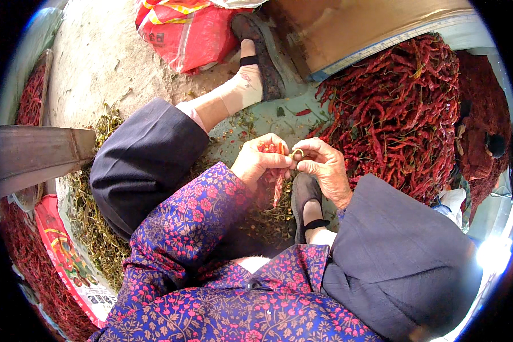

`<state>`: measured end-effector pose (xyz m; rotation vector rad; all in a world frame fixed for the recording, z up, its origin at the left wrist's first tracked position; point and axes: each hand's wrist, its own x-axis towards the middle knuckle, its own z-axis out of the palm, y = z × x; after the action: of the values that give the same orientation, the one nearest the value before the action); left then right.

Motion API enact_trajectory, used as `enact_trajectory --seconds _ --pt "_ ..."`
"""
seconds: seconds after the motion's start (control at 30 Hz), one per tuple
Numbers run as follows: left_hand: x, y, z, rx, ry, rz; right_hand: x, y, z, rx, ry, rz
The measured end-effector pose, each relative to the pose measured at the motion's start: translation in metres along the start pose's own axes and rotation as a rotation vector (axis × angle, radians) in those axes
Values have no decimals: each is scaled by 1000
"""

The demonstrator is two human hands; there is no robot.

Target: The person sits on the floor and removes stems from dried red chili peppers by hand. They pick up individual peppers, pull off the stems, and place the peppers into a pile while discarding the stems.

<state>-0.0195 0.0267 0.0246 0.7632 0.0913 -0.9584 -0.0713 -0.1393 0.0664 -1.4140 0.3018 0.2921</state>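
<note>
My left hand (257, 161) is closed round a few dried red chili peppers (278, 191), some of which hang below the fingers. Close beside it, my right hand (326, 169) pinches a curled yellow-green chili stem (296, 152) between thumb and finger. The fingertips of both hands nearly meet over the floor between my feet. Whether the stem is still joined to a pepper is hidden by the fingers. A large pile of dried red chilies (393, 114) lies just beyond my right hand.
A cardboard box (359, 28) stands behind the chili pile, and a red plastic bag (188, 37) lies at the far side. Loose stems (94, 228) heap up on the left, beside a wooden beam (45, 157). More chilies (31, 262) spread along the left edge.
</note>
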Motion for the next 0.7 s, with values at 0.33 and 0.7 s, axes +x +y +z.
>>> enact_trajectory --seconds 0.33,0.7 --pt "-4 -1 5 132 5 39 1 1 7 -105 57 -42" --pt "-7 -4 10 27 -98 25 -2 19 -9 485 6 371"
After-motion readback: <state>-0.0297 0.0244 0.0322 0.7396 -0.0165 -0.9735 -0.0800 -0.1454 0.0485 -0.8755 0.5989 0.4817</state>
